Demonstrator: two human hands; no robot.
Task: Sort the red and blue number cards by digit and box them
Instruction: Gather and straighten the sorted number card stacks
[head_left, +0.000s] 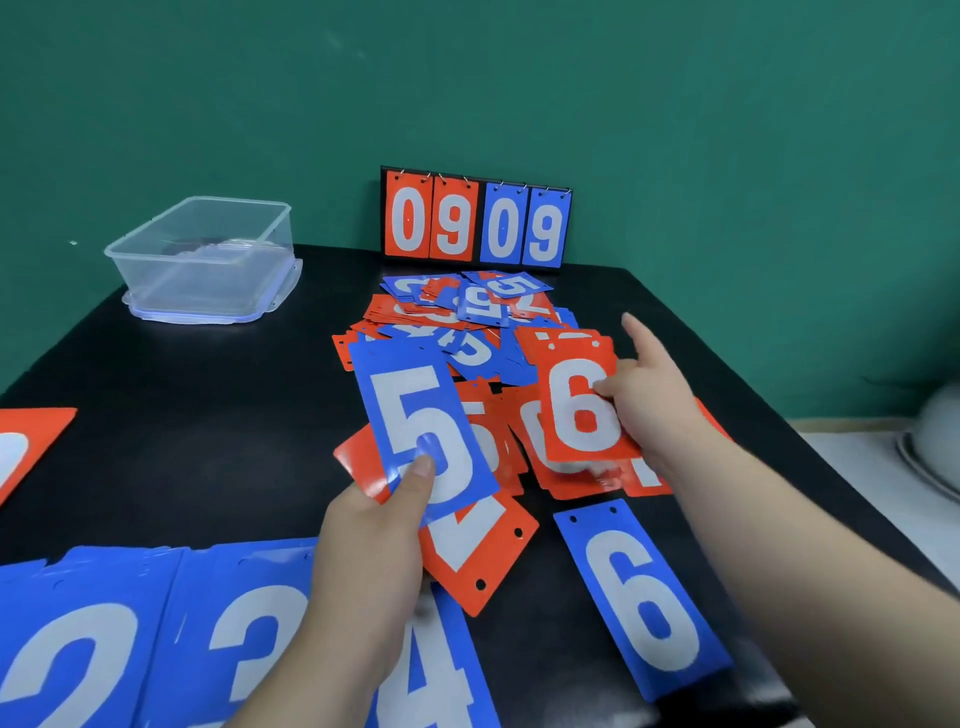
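Observation:
My left hand (371, 540) pinches a blue 5 card (415, 415) with a red card behind it, thumb on the digit. My right hand (644, 395) grips a red 6 card (582, 405) by its right edge, index finger pointing away. Below them lie a red 7 card (483, 551) and other red cards. A mixed pile of red and blue cards (467, 322) lies farther back. Along the near edge lie blue cards: a 2 (72, 654), a 3 (249, 623), a 4 (431, 670) and a 6 (641, 597).
A clear plastic box (202, 254) stands on its lid at the back left of the black table (208, 415). A scoreboard stand reading 09 09 (475, 223) leans at the green wall. A red card (26, 447) pokes in at the left edge.

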